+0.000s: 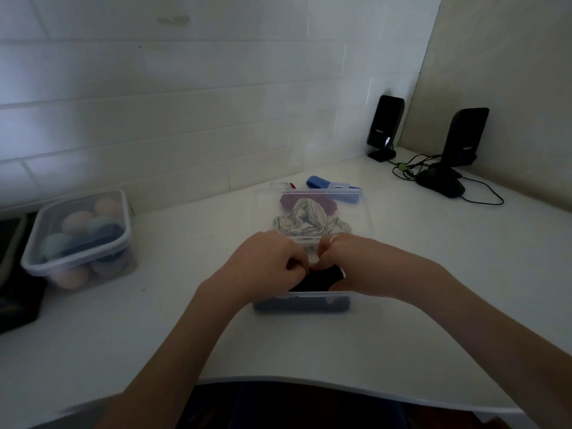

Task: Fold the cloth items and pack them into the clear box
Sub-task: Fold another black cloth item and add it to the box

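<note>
A clear box (301,305) sits on the white counter in front of me, with dark cloth showing through its front wall. My left hand (266,264) and my right hand (346,261) are both over the box, fingers curled, pinching a black cloth (312,280) between them. Behind the box lies its clear lid (359,218). A crumpled grey striped cloth (309,219) and a maroon cloth (289,200) lie by the lid. A blue cloth (322,183) lies farther back.
A lidded clear container (77,236) of pastel balls stands at the left. Two black speakers (385,126) (461,144) with cables stand at the back right corner. A tiled wall (185,103) runs behind. The counter's curved front edge (340,385) is near me.
</note>
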Action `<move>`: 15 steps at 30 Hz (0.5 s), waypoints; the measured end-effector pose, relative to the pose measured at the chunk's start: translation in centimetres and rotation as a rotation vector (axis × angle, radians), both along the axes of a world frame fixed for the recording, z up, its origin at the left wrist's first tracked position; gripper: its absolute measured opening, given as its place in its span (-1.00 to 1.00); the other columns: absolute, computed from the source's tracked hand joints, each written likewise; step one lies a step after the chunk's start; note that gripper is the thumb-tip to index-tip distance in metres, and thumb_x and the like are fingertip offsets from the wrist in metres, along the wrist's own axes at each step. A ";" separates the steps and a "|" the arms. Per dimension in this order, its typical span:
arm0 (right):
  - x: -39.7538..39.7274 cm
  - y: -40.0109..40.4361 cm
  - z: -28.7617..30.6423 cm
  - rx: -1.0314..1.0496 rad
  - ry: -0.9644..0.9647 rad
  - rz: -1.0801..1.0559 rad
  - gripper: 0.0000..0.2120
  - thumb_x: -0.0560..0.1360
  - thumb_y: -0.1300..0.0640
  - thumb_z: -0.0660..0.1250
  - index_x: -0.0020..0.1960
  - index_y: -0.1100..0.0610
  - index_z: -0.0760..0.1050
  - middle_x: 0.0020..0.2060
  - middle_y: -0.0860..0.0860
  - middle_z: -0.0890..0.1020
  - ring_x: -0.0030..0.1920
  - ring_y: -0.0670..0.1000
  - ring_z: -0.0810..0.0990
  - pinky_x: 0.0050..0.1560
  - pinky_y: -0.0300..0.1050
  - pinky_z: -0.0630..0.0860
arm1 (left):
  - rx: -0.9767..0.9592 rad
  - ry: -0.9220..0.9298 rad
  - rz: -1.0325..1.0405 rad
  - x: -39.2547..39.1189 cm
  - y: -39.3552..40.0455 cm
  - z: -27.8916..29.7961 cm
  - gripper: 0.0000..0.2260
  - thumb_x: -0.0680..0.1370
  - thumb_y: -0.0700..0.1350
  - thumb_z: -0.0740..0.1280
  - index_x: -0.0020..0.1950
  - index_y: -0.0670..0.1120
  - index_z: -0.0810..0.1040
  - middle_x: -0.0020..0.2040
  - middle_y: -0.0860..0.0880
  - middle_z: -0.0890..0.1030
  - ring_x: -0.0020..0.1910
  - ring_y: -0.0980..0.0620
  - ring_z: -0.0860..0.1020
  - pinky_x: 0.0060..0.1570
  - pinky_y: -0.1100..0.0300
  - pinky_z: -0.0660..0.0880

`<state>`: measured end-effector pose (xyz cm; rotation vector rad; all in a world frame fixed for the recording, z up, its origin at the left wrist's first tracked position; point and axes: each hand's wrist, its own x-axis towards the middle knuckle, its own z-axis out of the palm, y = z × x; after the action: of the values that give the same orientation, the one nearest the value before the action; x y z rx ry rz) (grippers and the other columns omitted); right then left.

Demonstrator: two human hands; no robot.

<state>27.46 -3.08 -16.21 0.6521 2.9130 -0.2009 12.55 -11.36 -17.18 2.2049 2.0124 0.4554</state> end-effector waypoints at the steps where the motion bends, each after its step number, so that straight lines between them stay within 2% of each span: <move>1: 0.0 0.1 0.0 -0.006 -0.006 0.002 -0.74 0.44 0.03 0.38 0.11 0.05 0.59 0.01 0.06 0.54 0.03 0.08 0.52 0.00 -0.08 0.45 | 0.001 -0.007 0.003 0.0 0.0 0.0 -0.78 0.44 -0.11 0.26 -0.04 0.05 0.67 -0.13 0.01 0.70 -0.20 0.02 0.58 -0.09 0.11 0.52; 8: 0.3 0.4 -0.1 -0.055 0.023 -0.001 -0.81 0.40 0.00 0.39 -0.01 0.02 0.62 -0.18 0.06 0.64 -0.16 0.08 0.57 -0.09 0.01 0.53 | 0.003 -0.032 0.014 -0.1 0.1 -0.1 -0.78 0.43 -0.12 0.27 -0.05 0.04 0.68 -0.14 0.01 0.70 -0.22 0.03 0.58 -0.10 0.11 0.54; 15: 0.4 0.5 -0.2 -0.077 -0.003 -0.027 -0.78 0.42 0.01 0.34 0.03 0.04 0.59 -0.11 0.07 0.66 -0.07 0.11 0.60 -0.02 0.05 0.53 | 0.075 -0.026 0.010 -0.3 0.1 -0.5 -0.78 0.44 -0.13 0.25 -0.07 0.03 0.68 -0.15 0.00 0.70 -0.20 0.02 0.57 -0.11 0.11 0.52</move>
<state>27.90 -2.59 -16.39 0.6790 2.8790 -0.3130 12.23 -11.27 -17.71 2.2204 2.0259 0.5666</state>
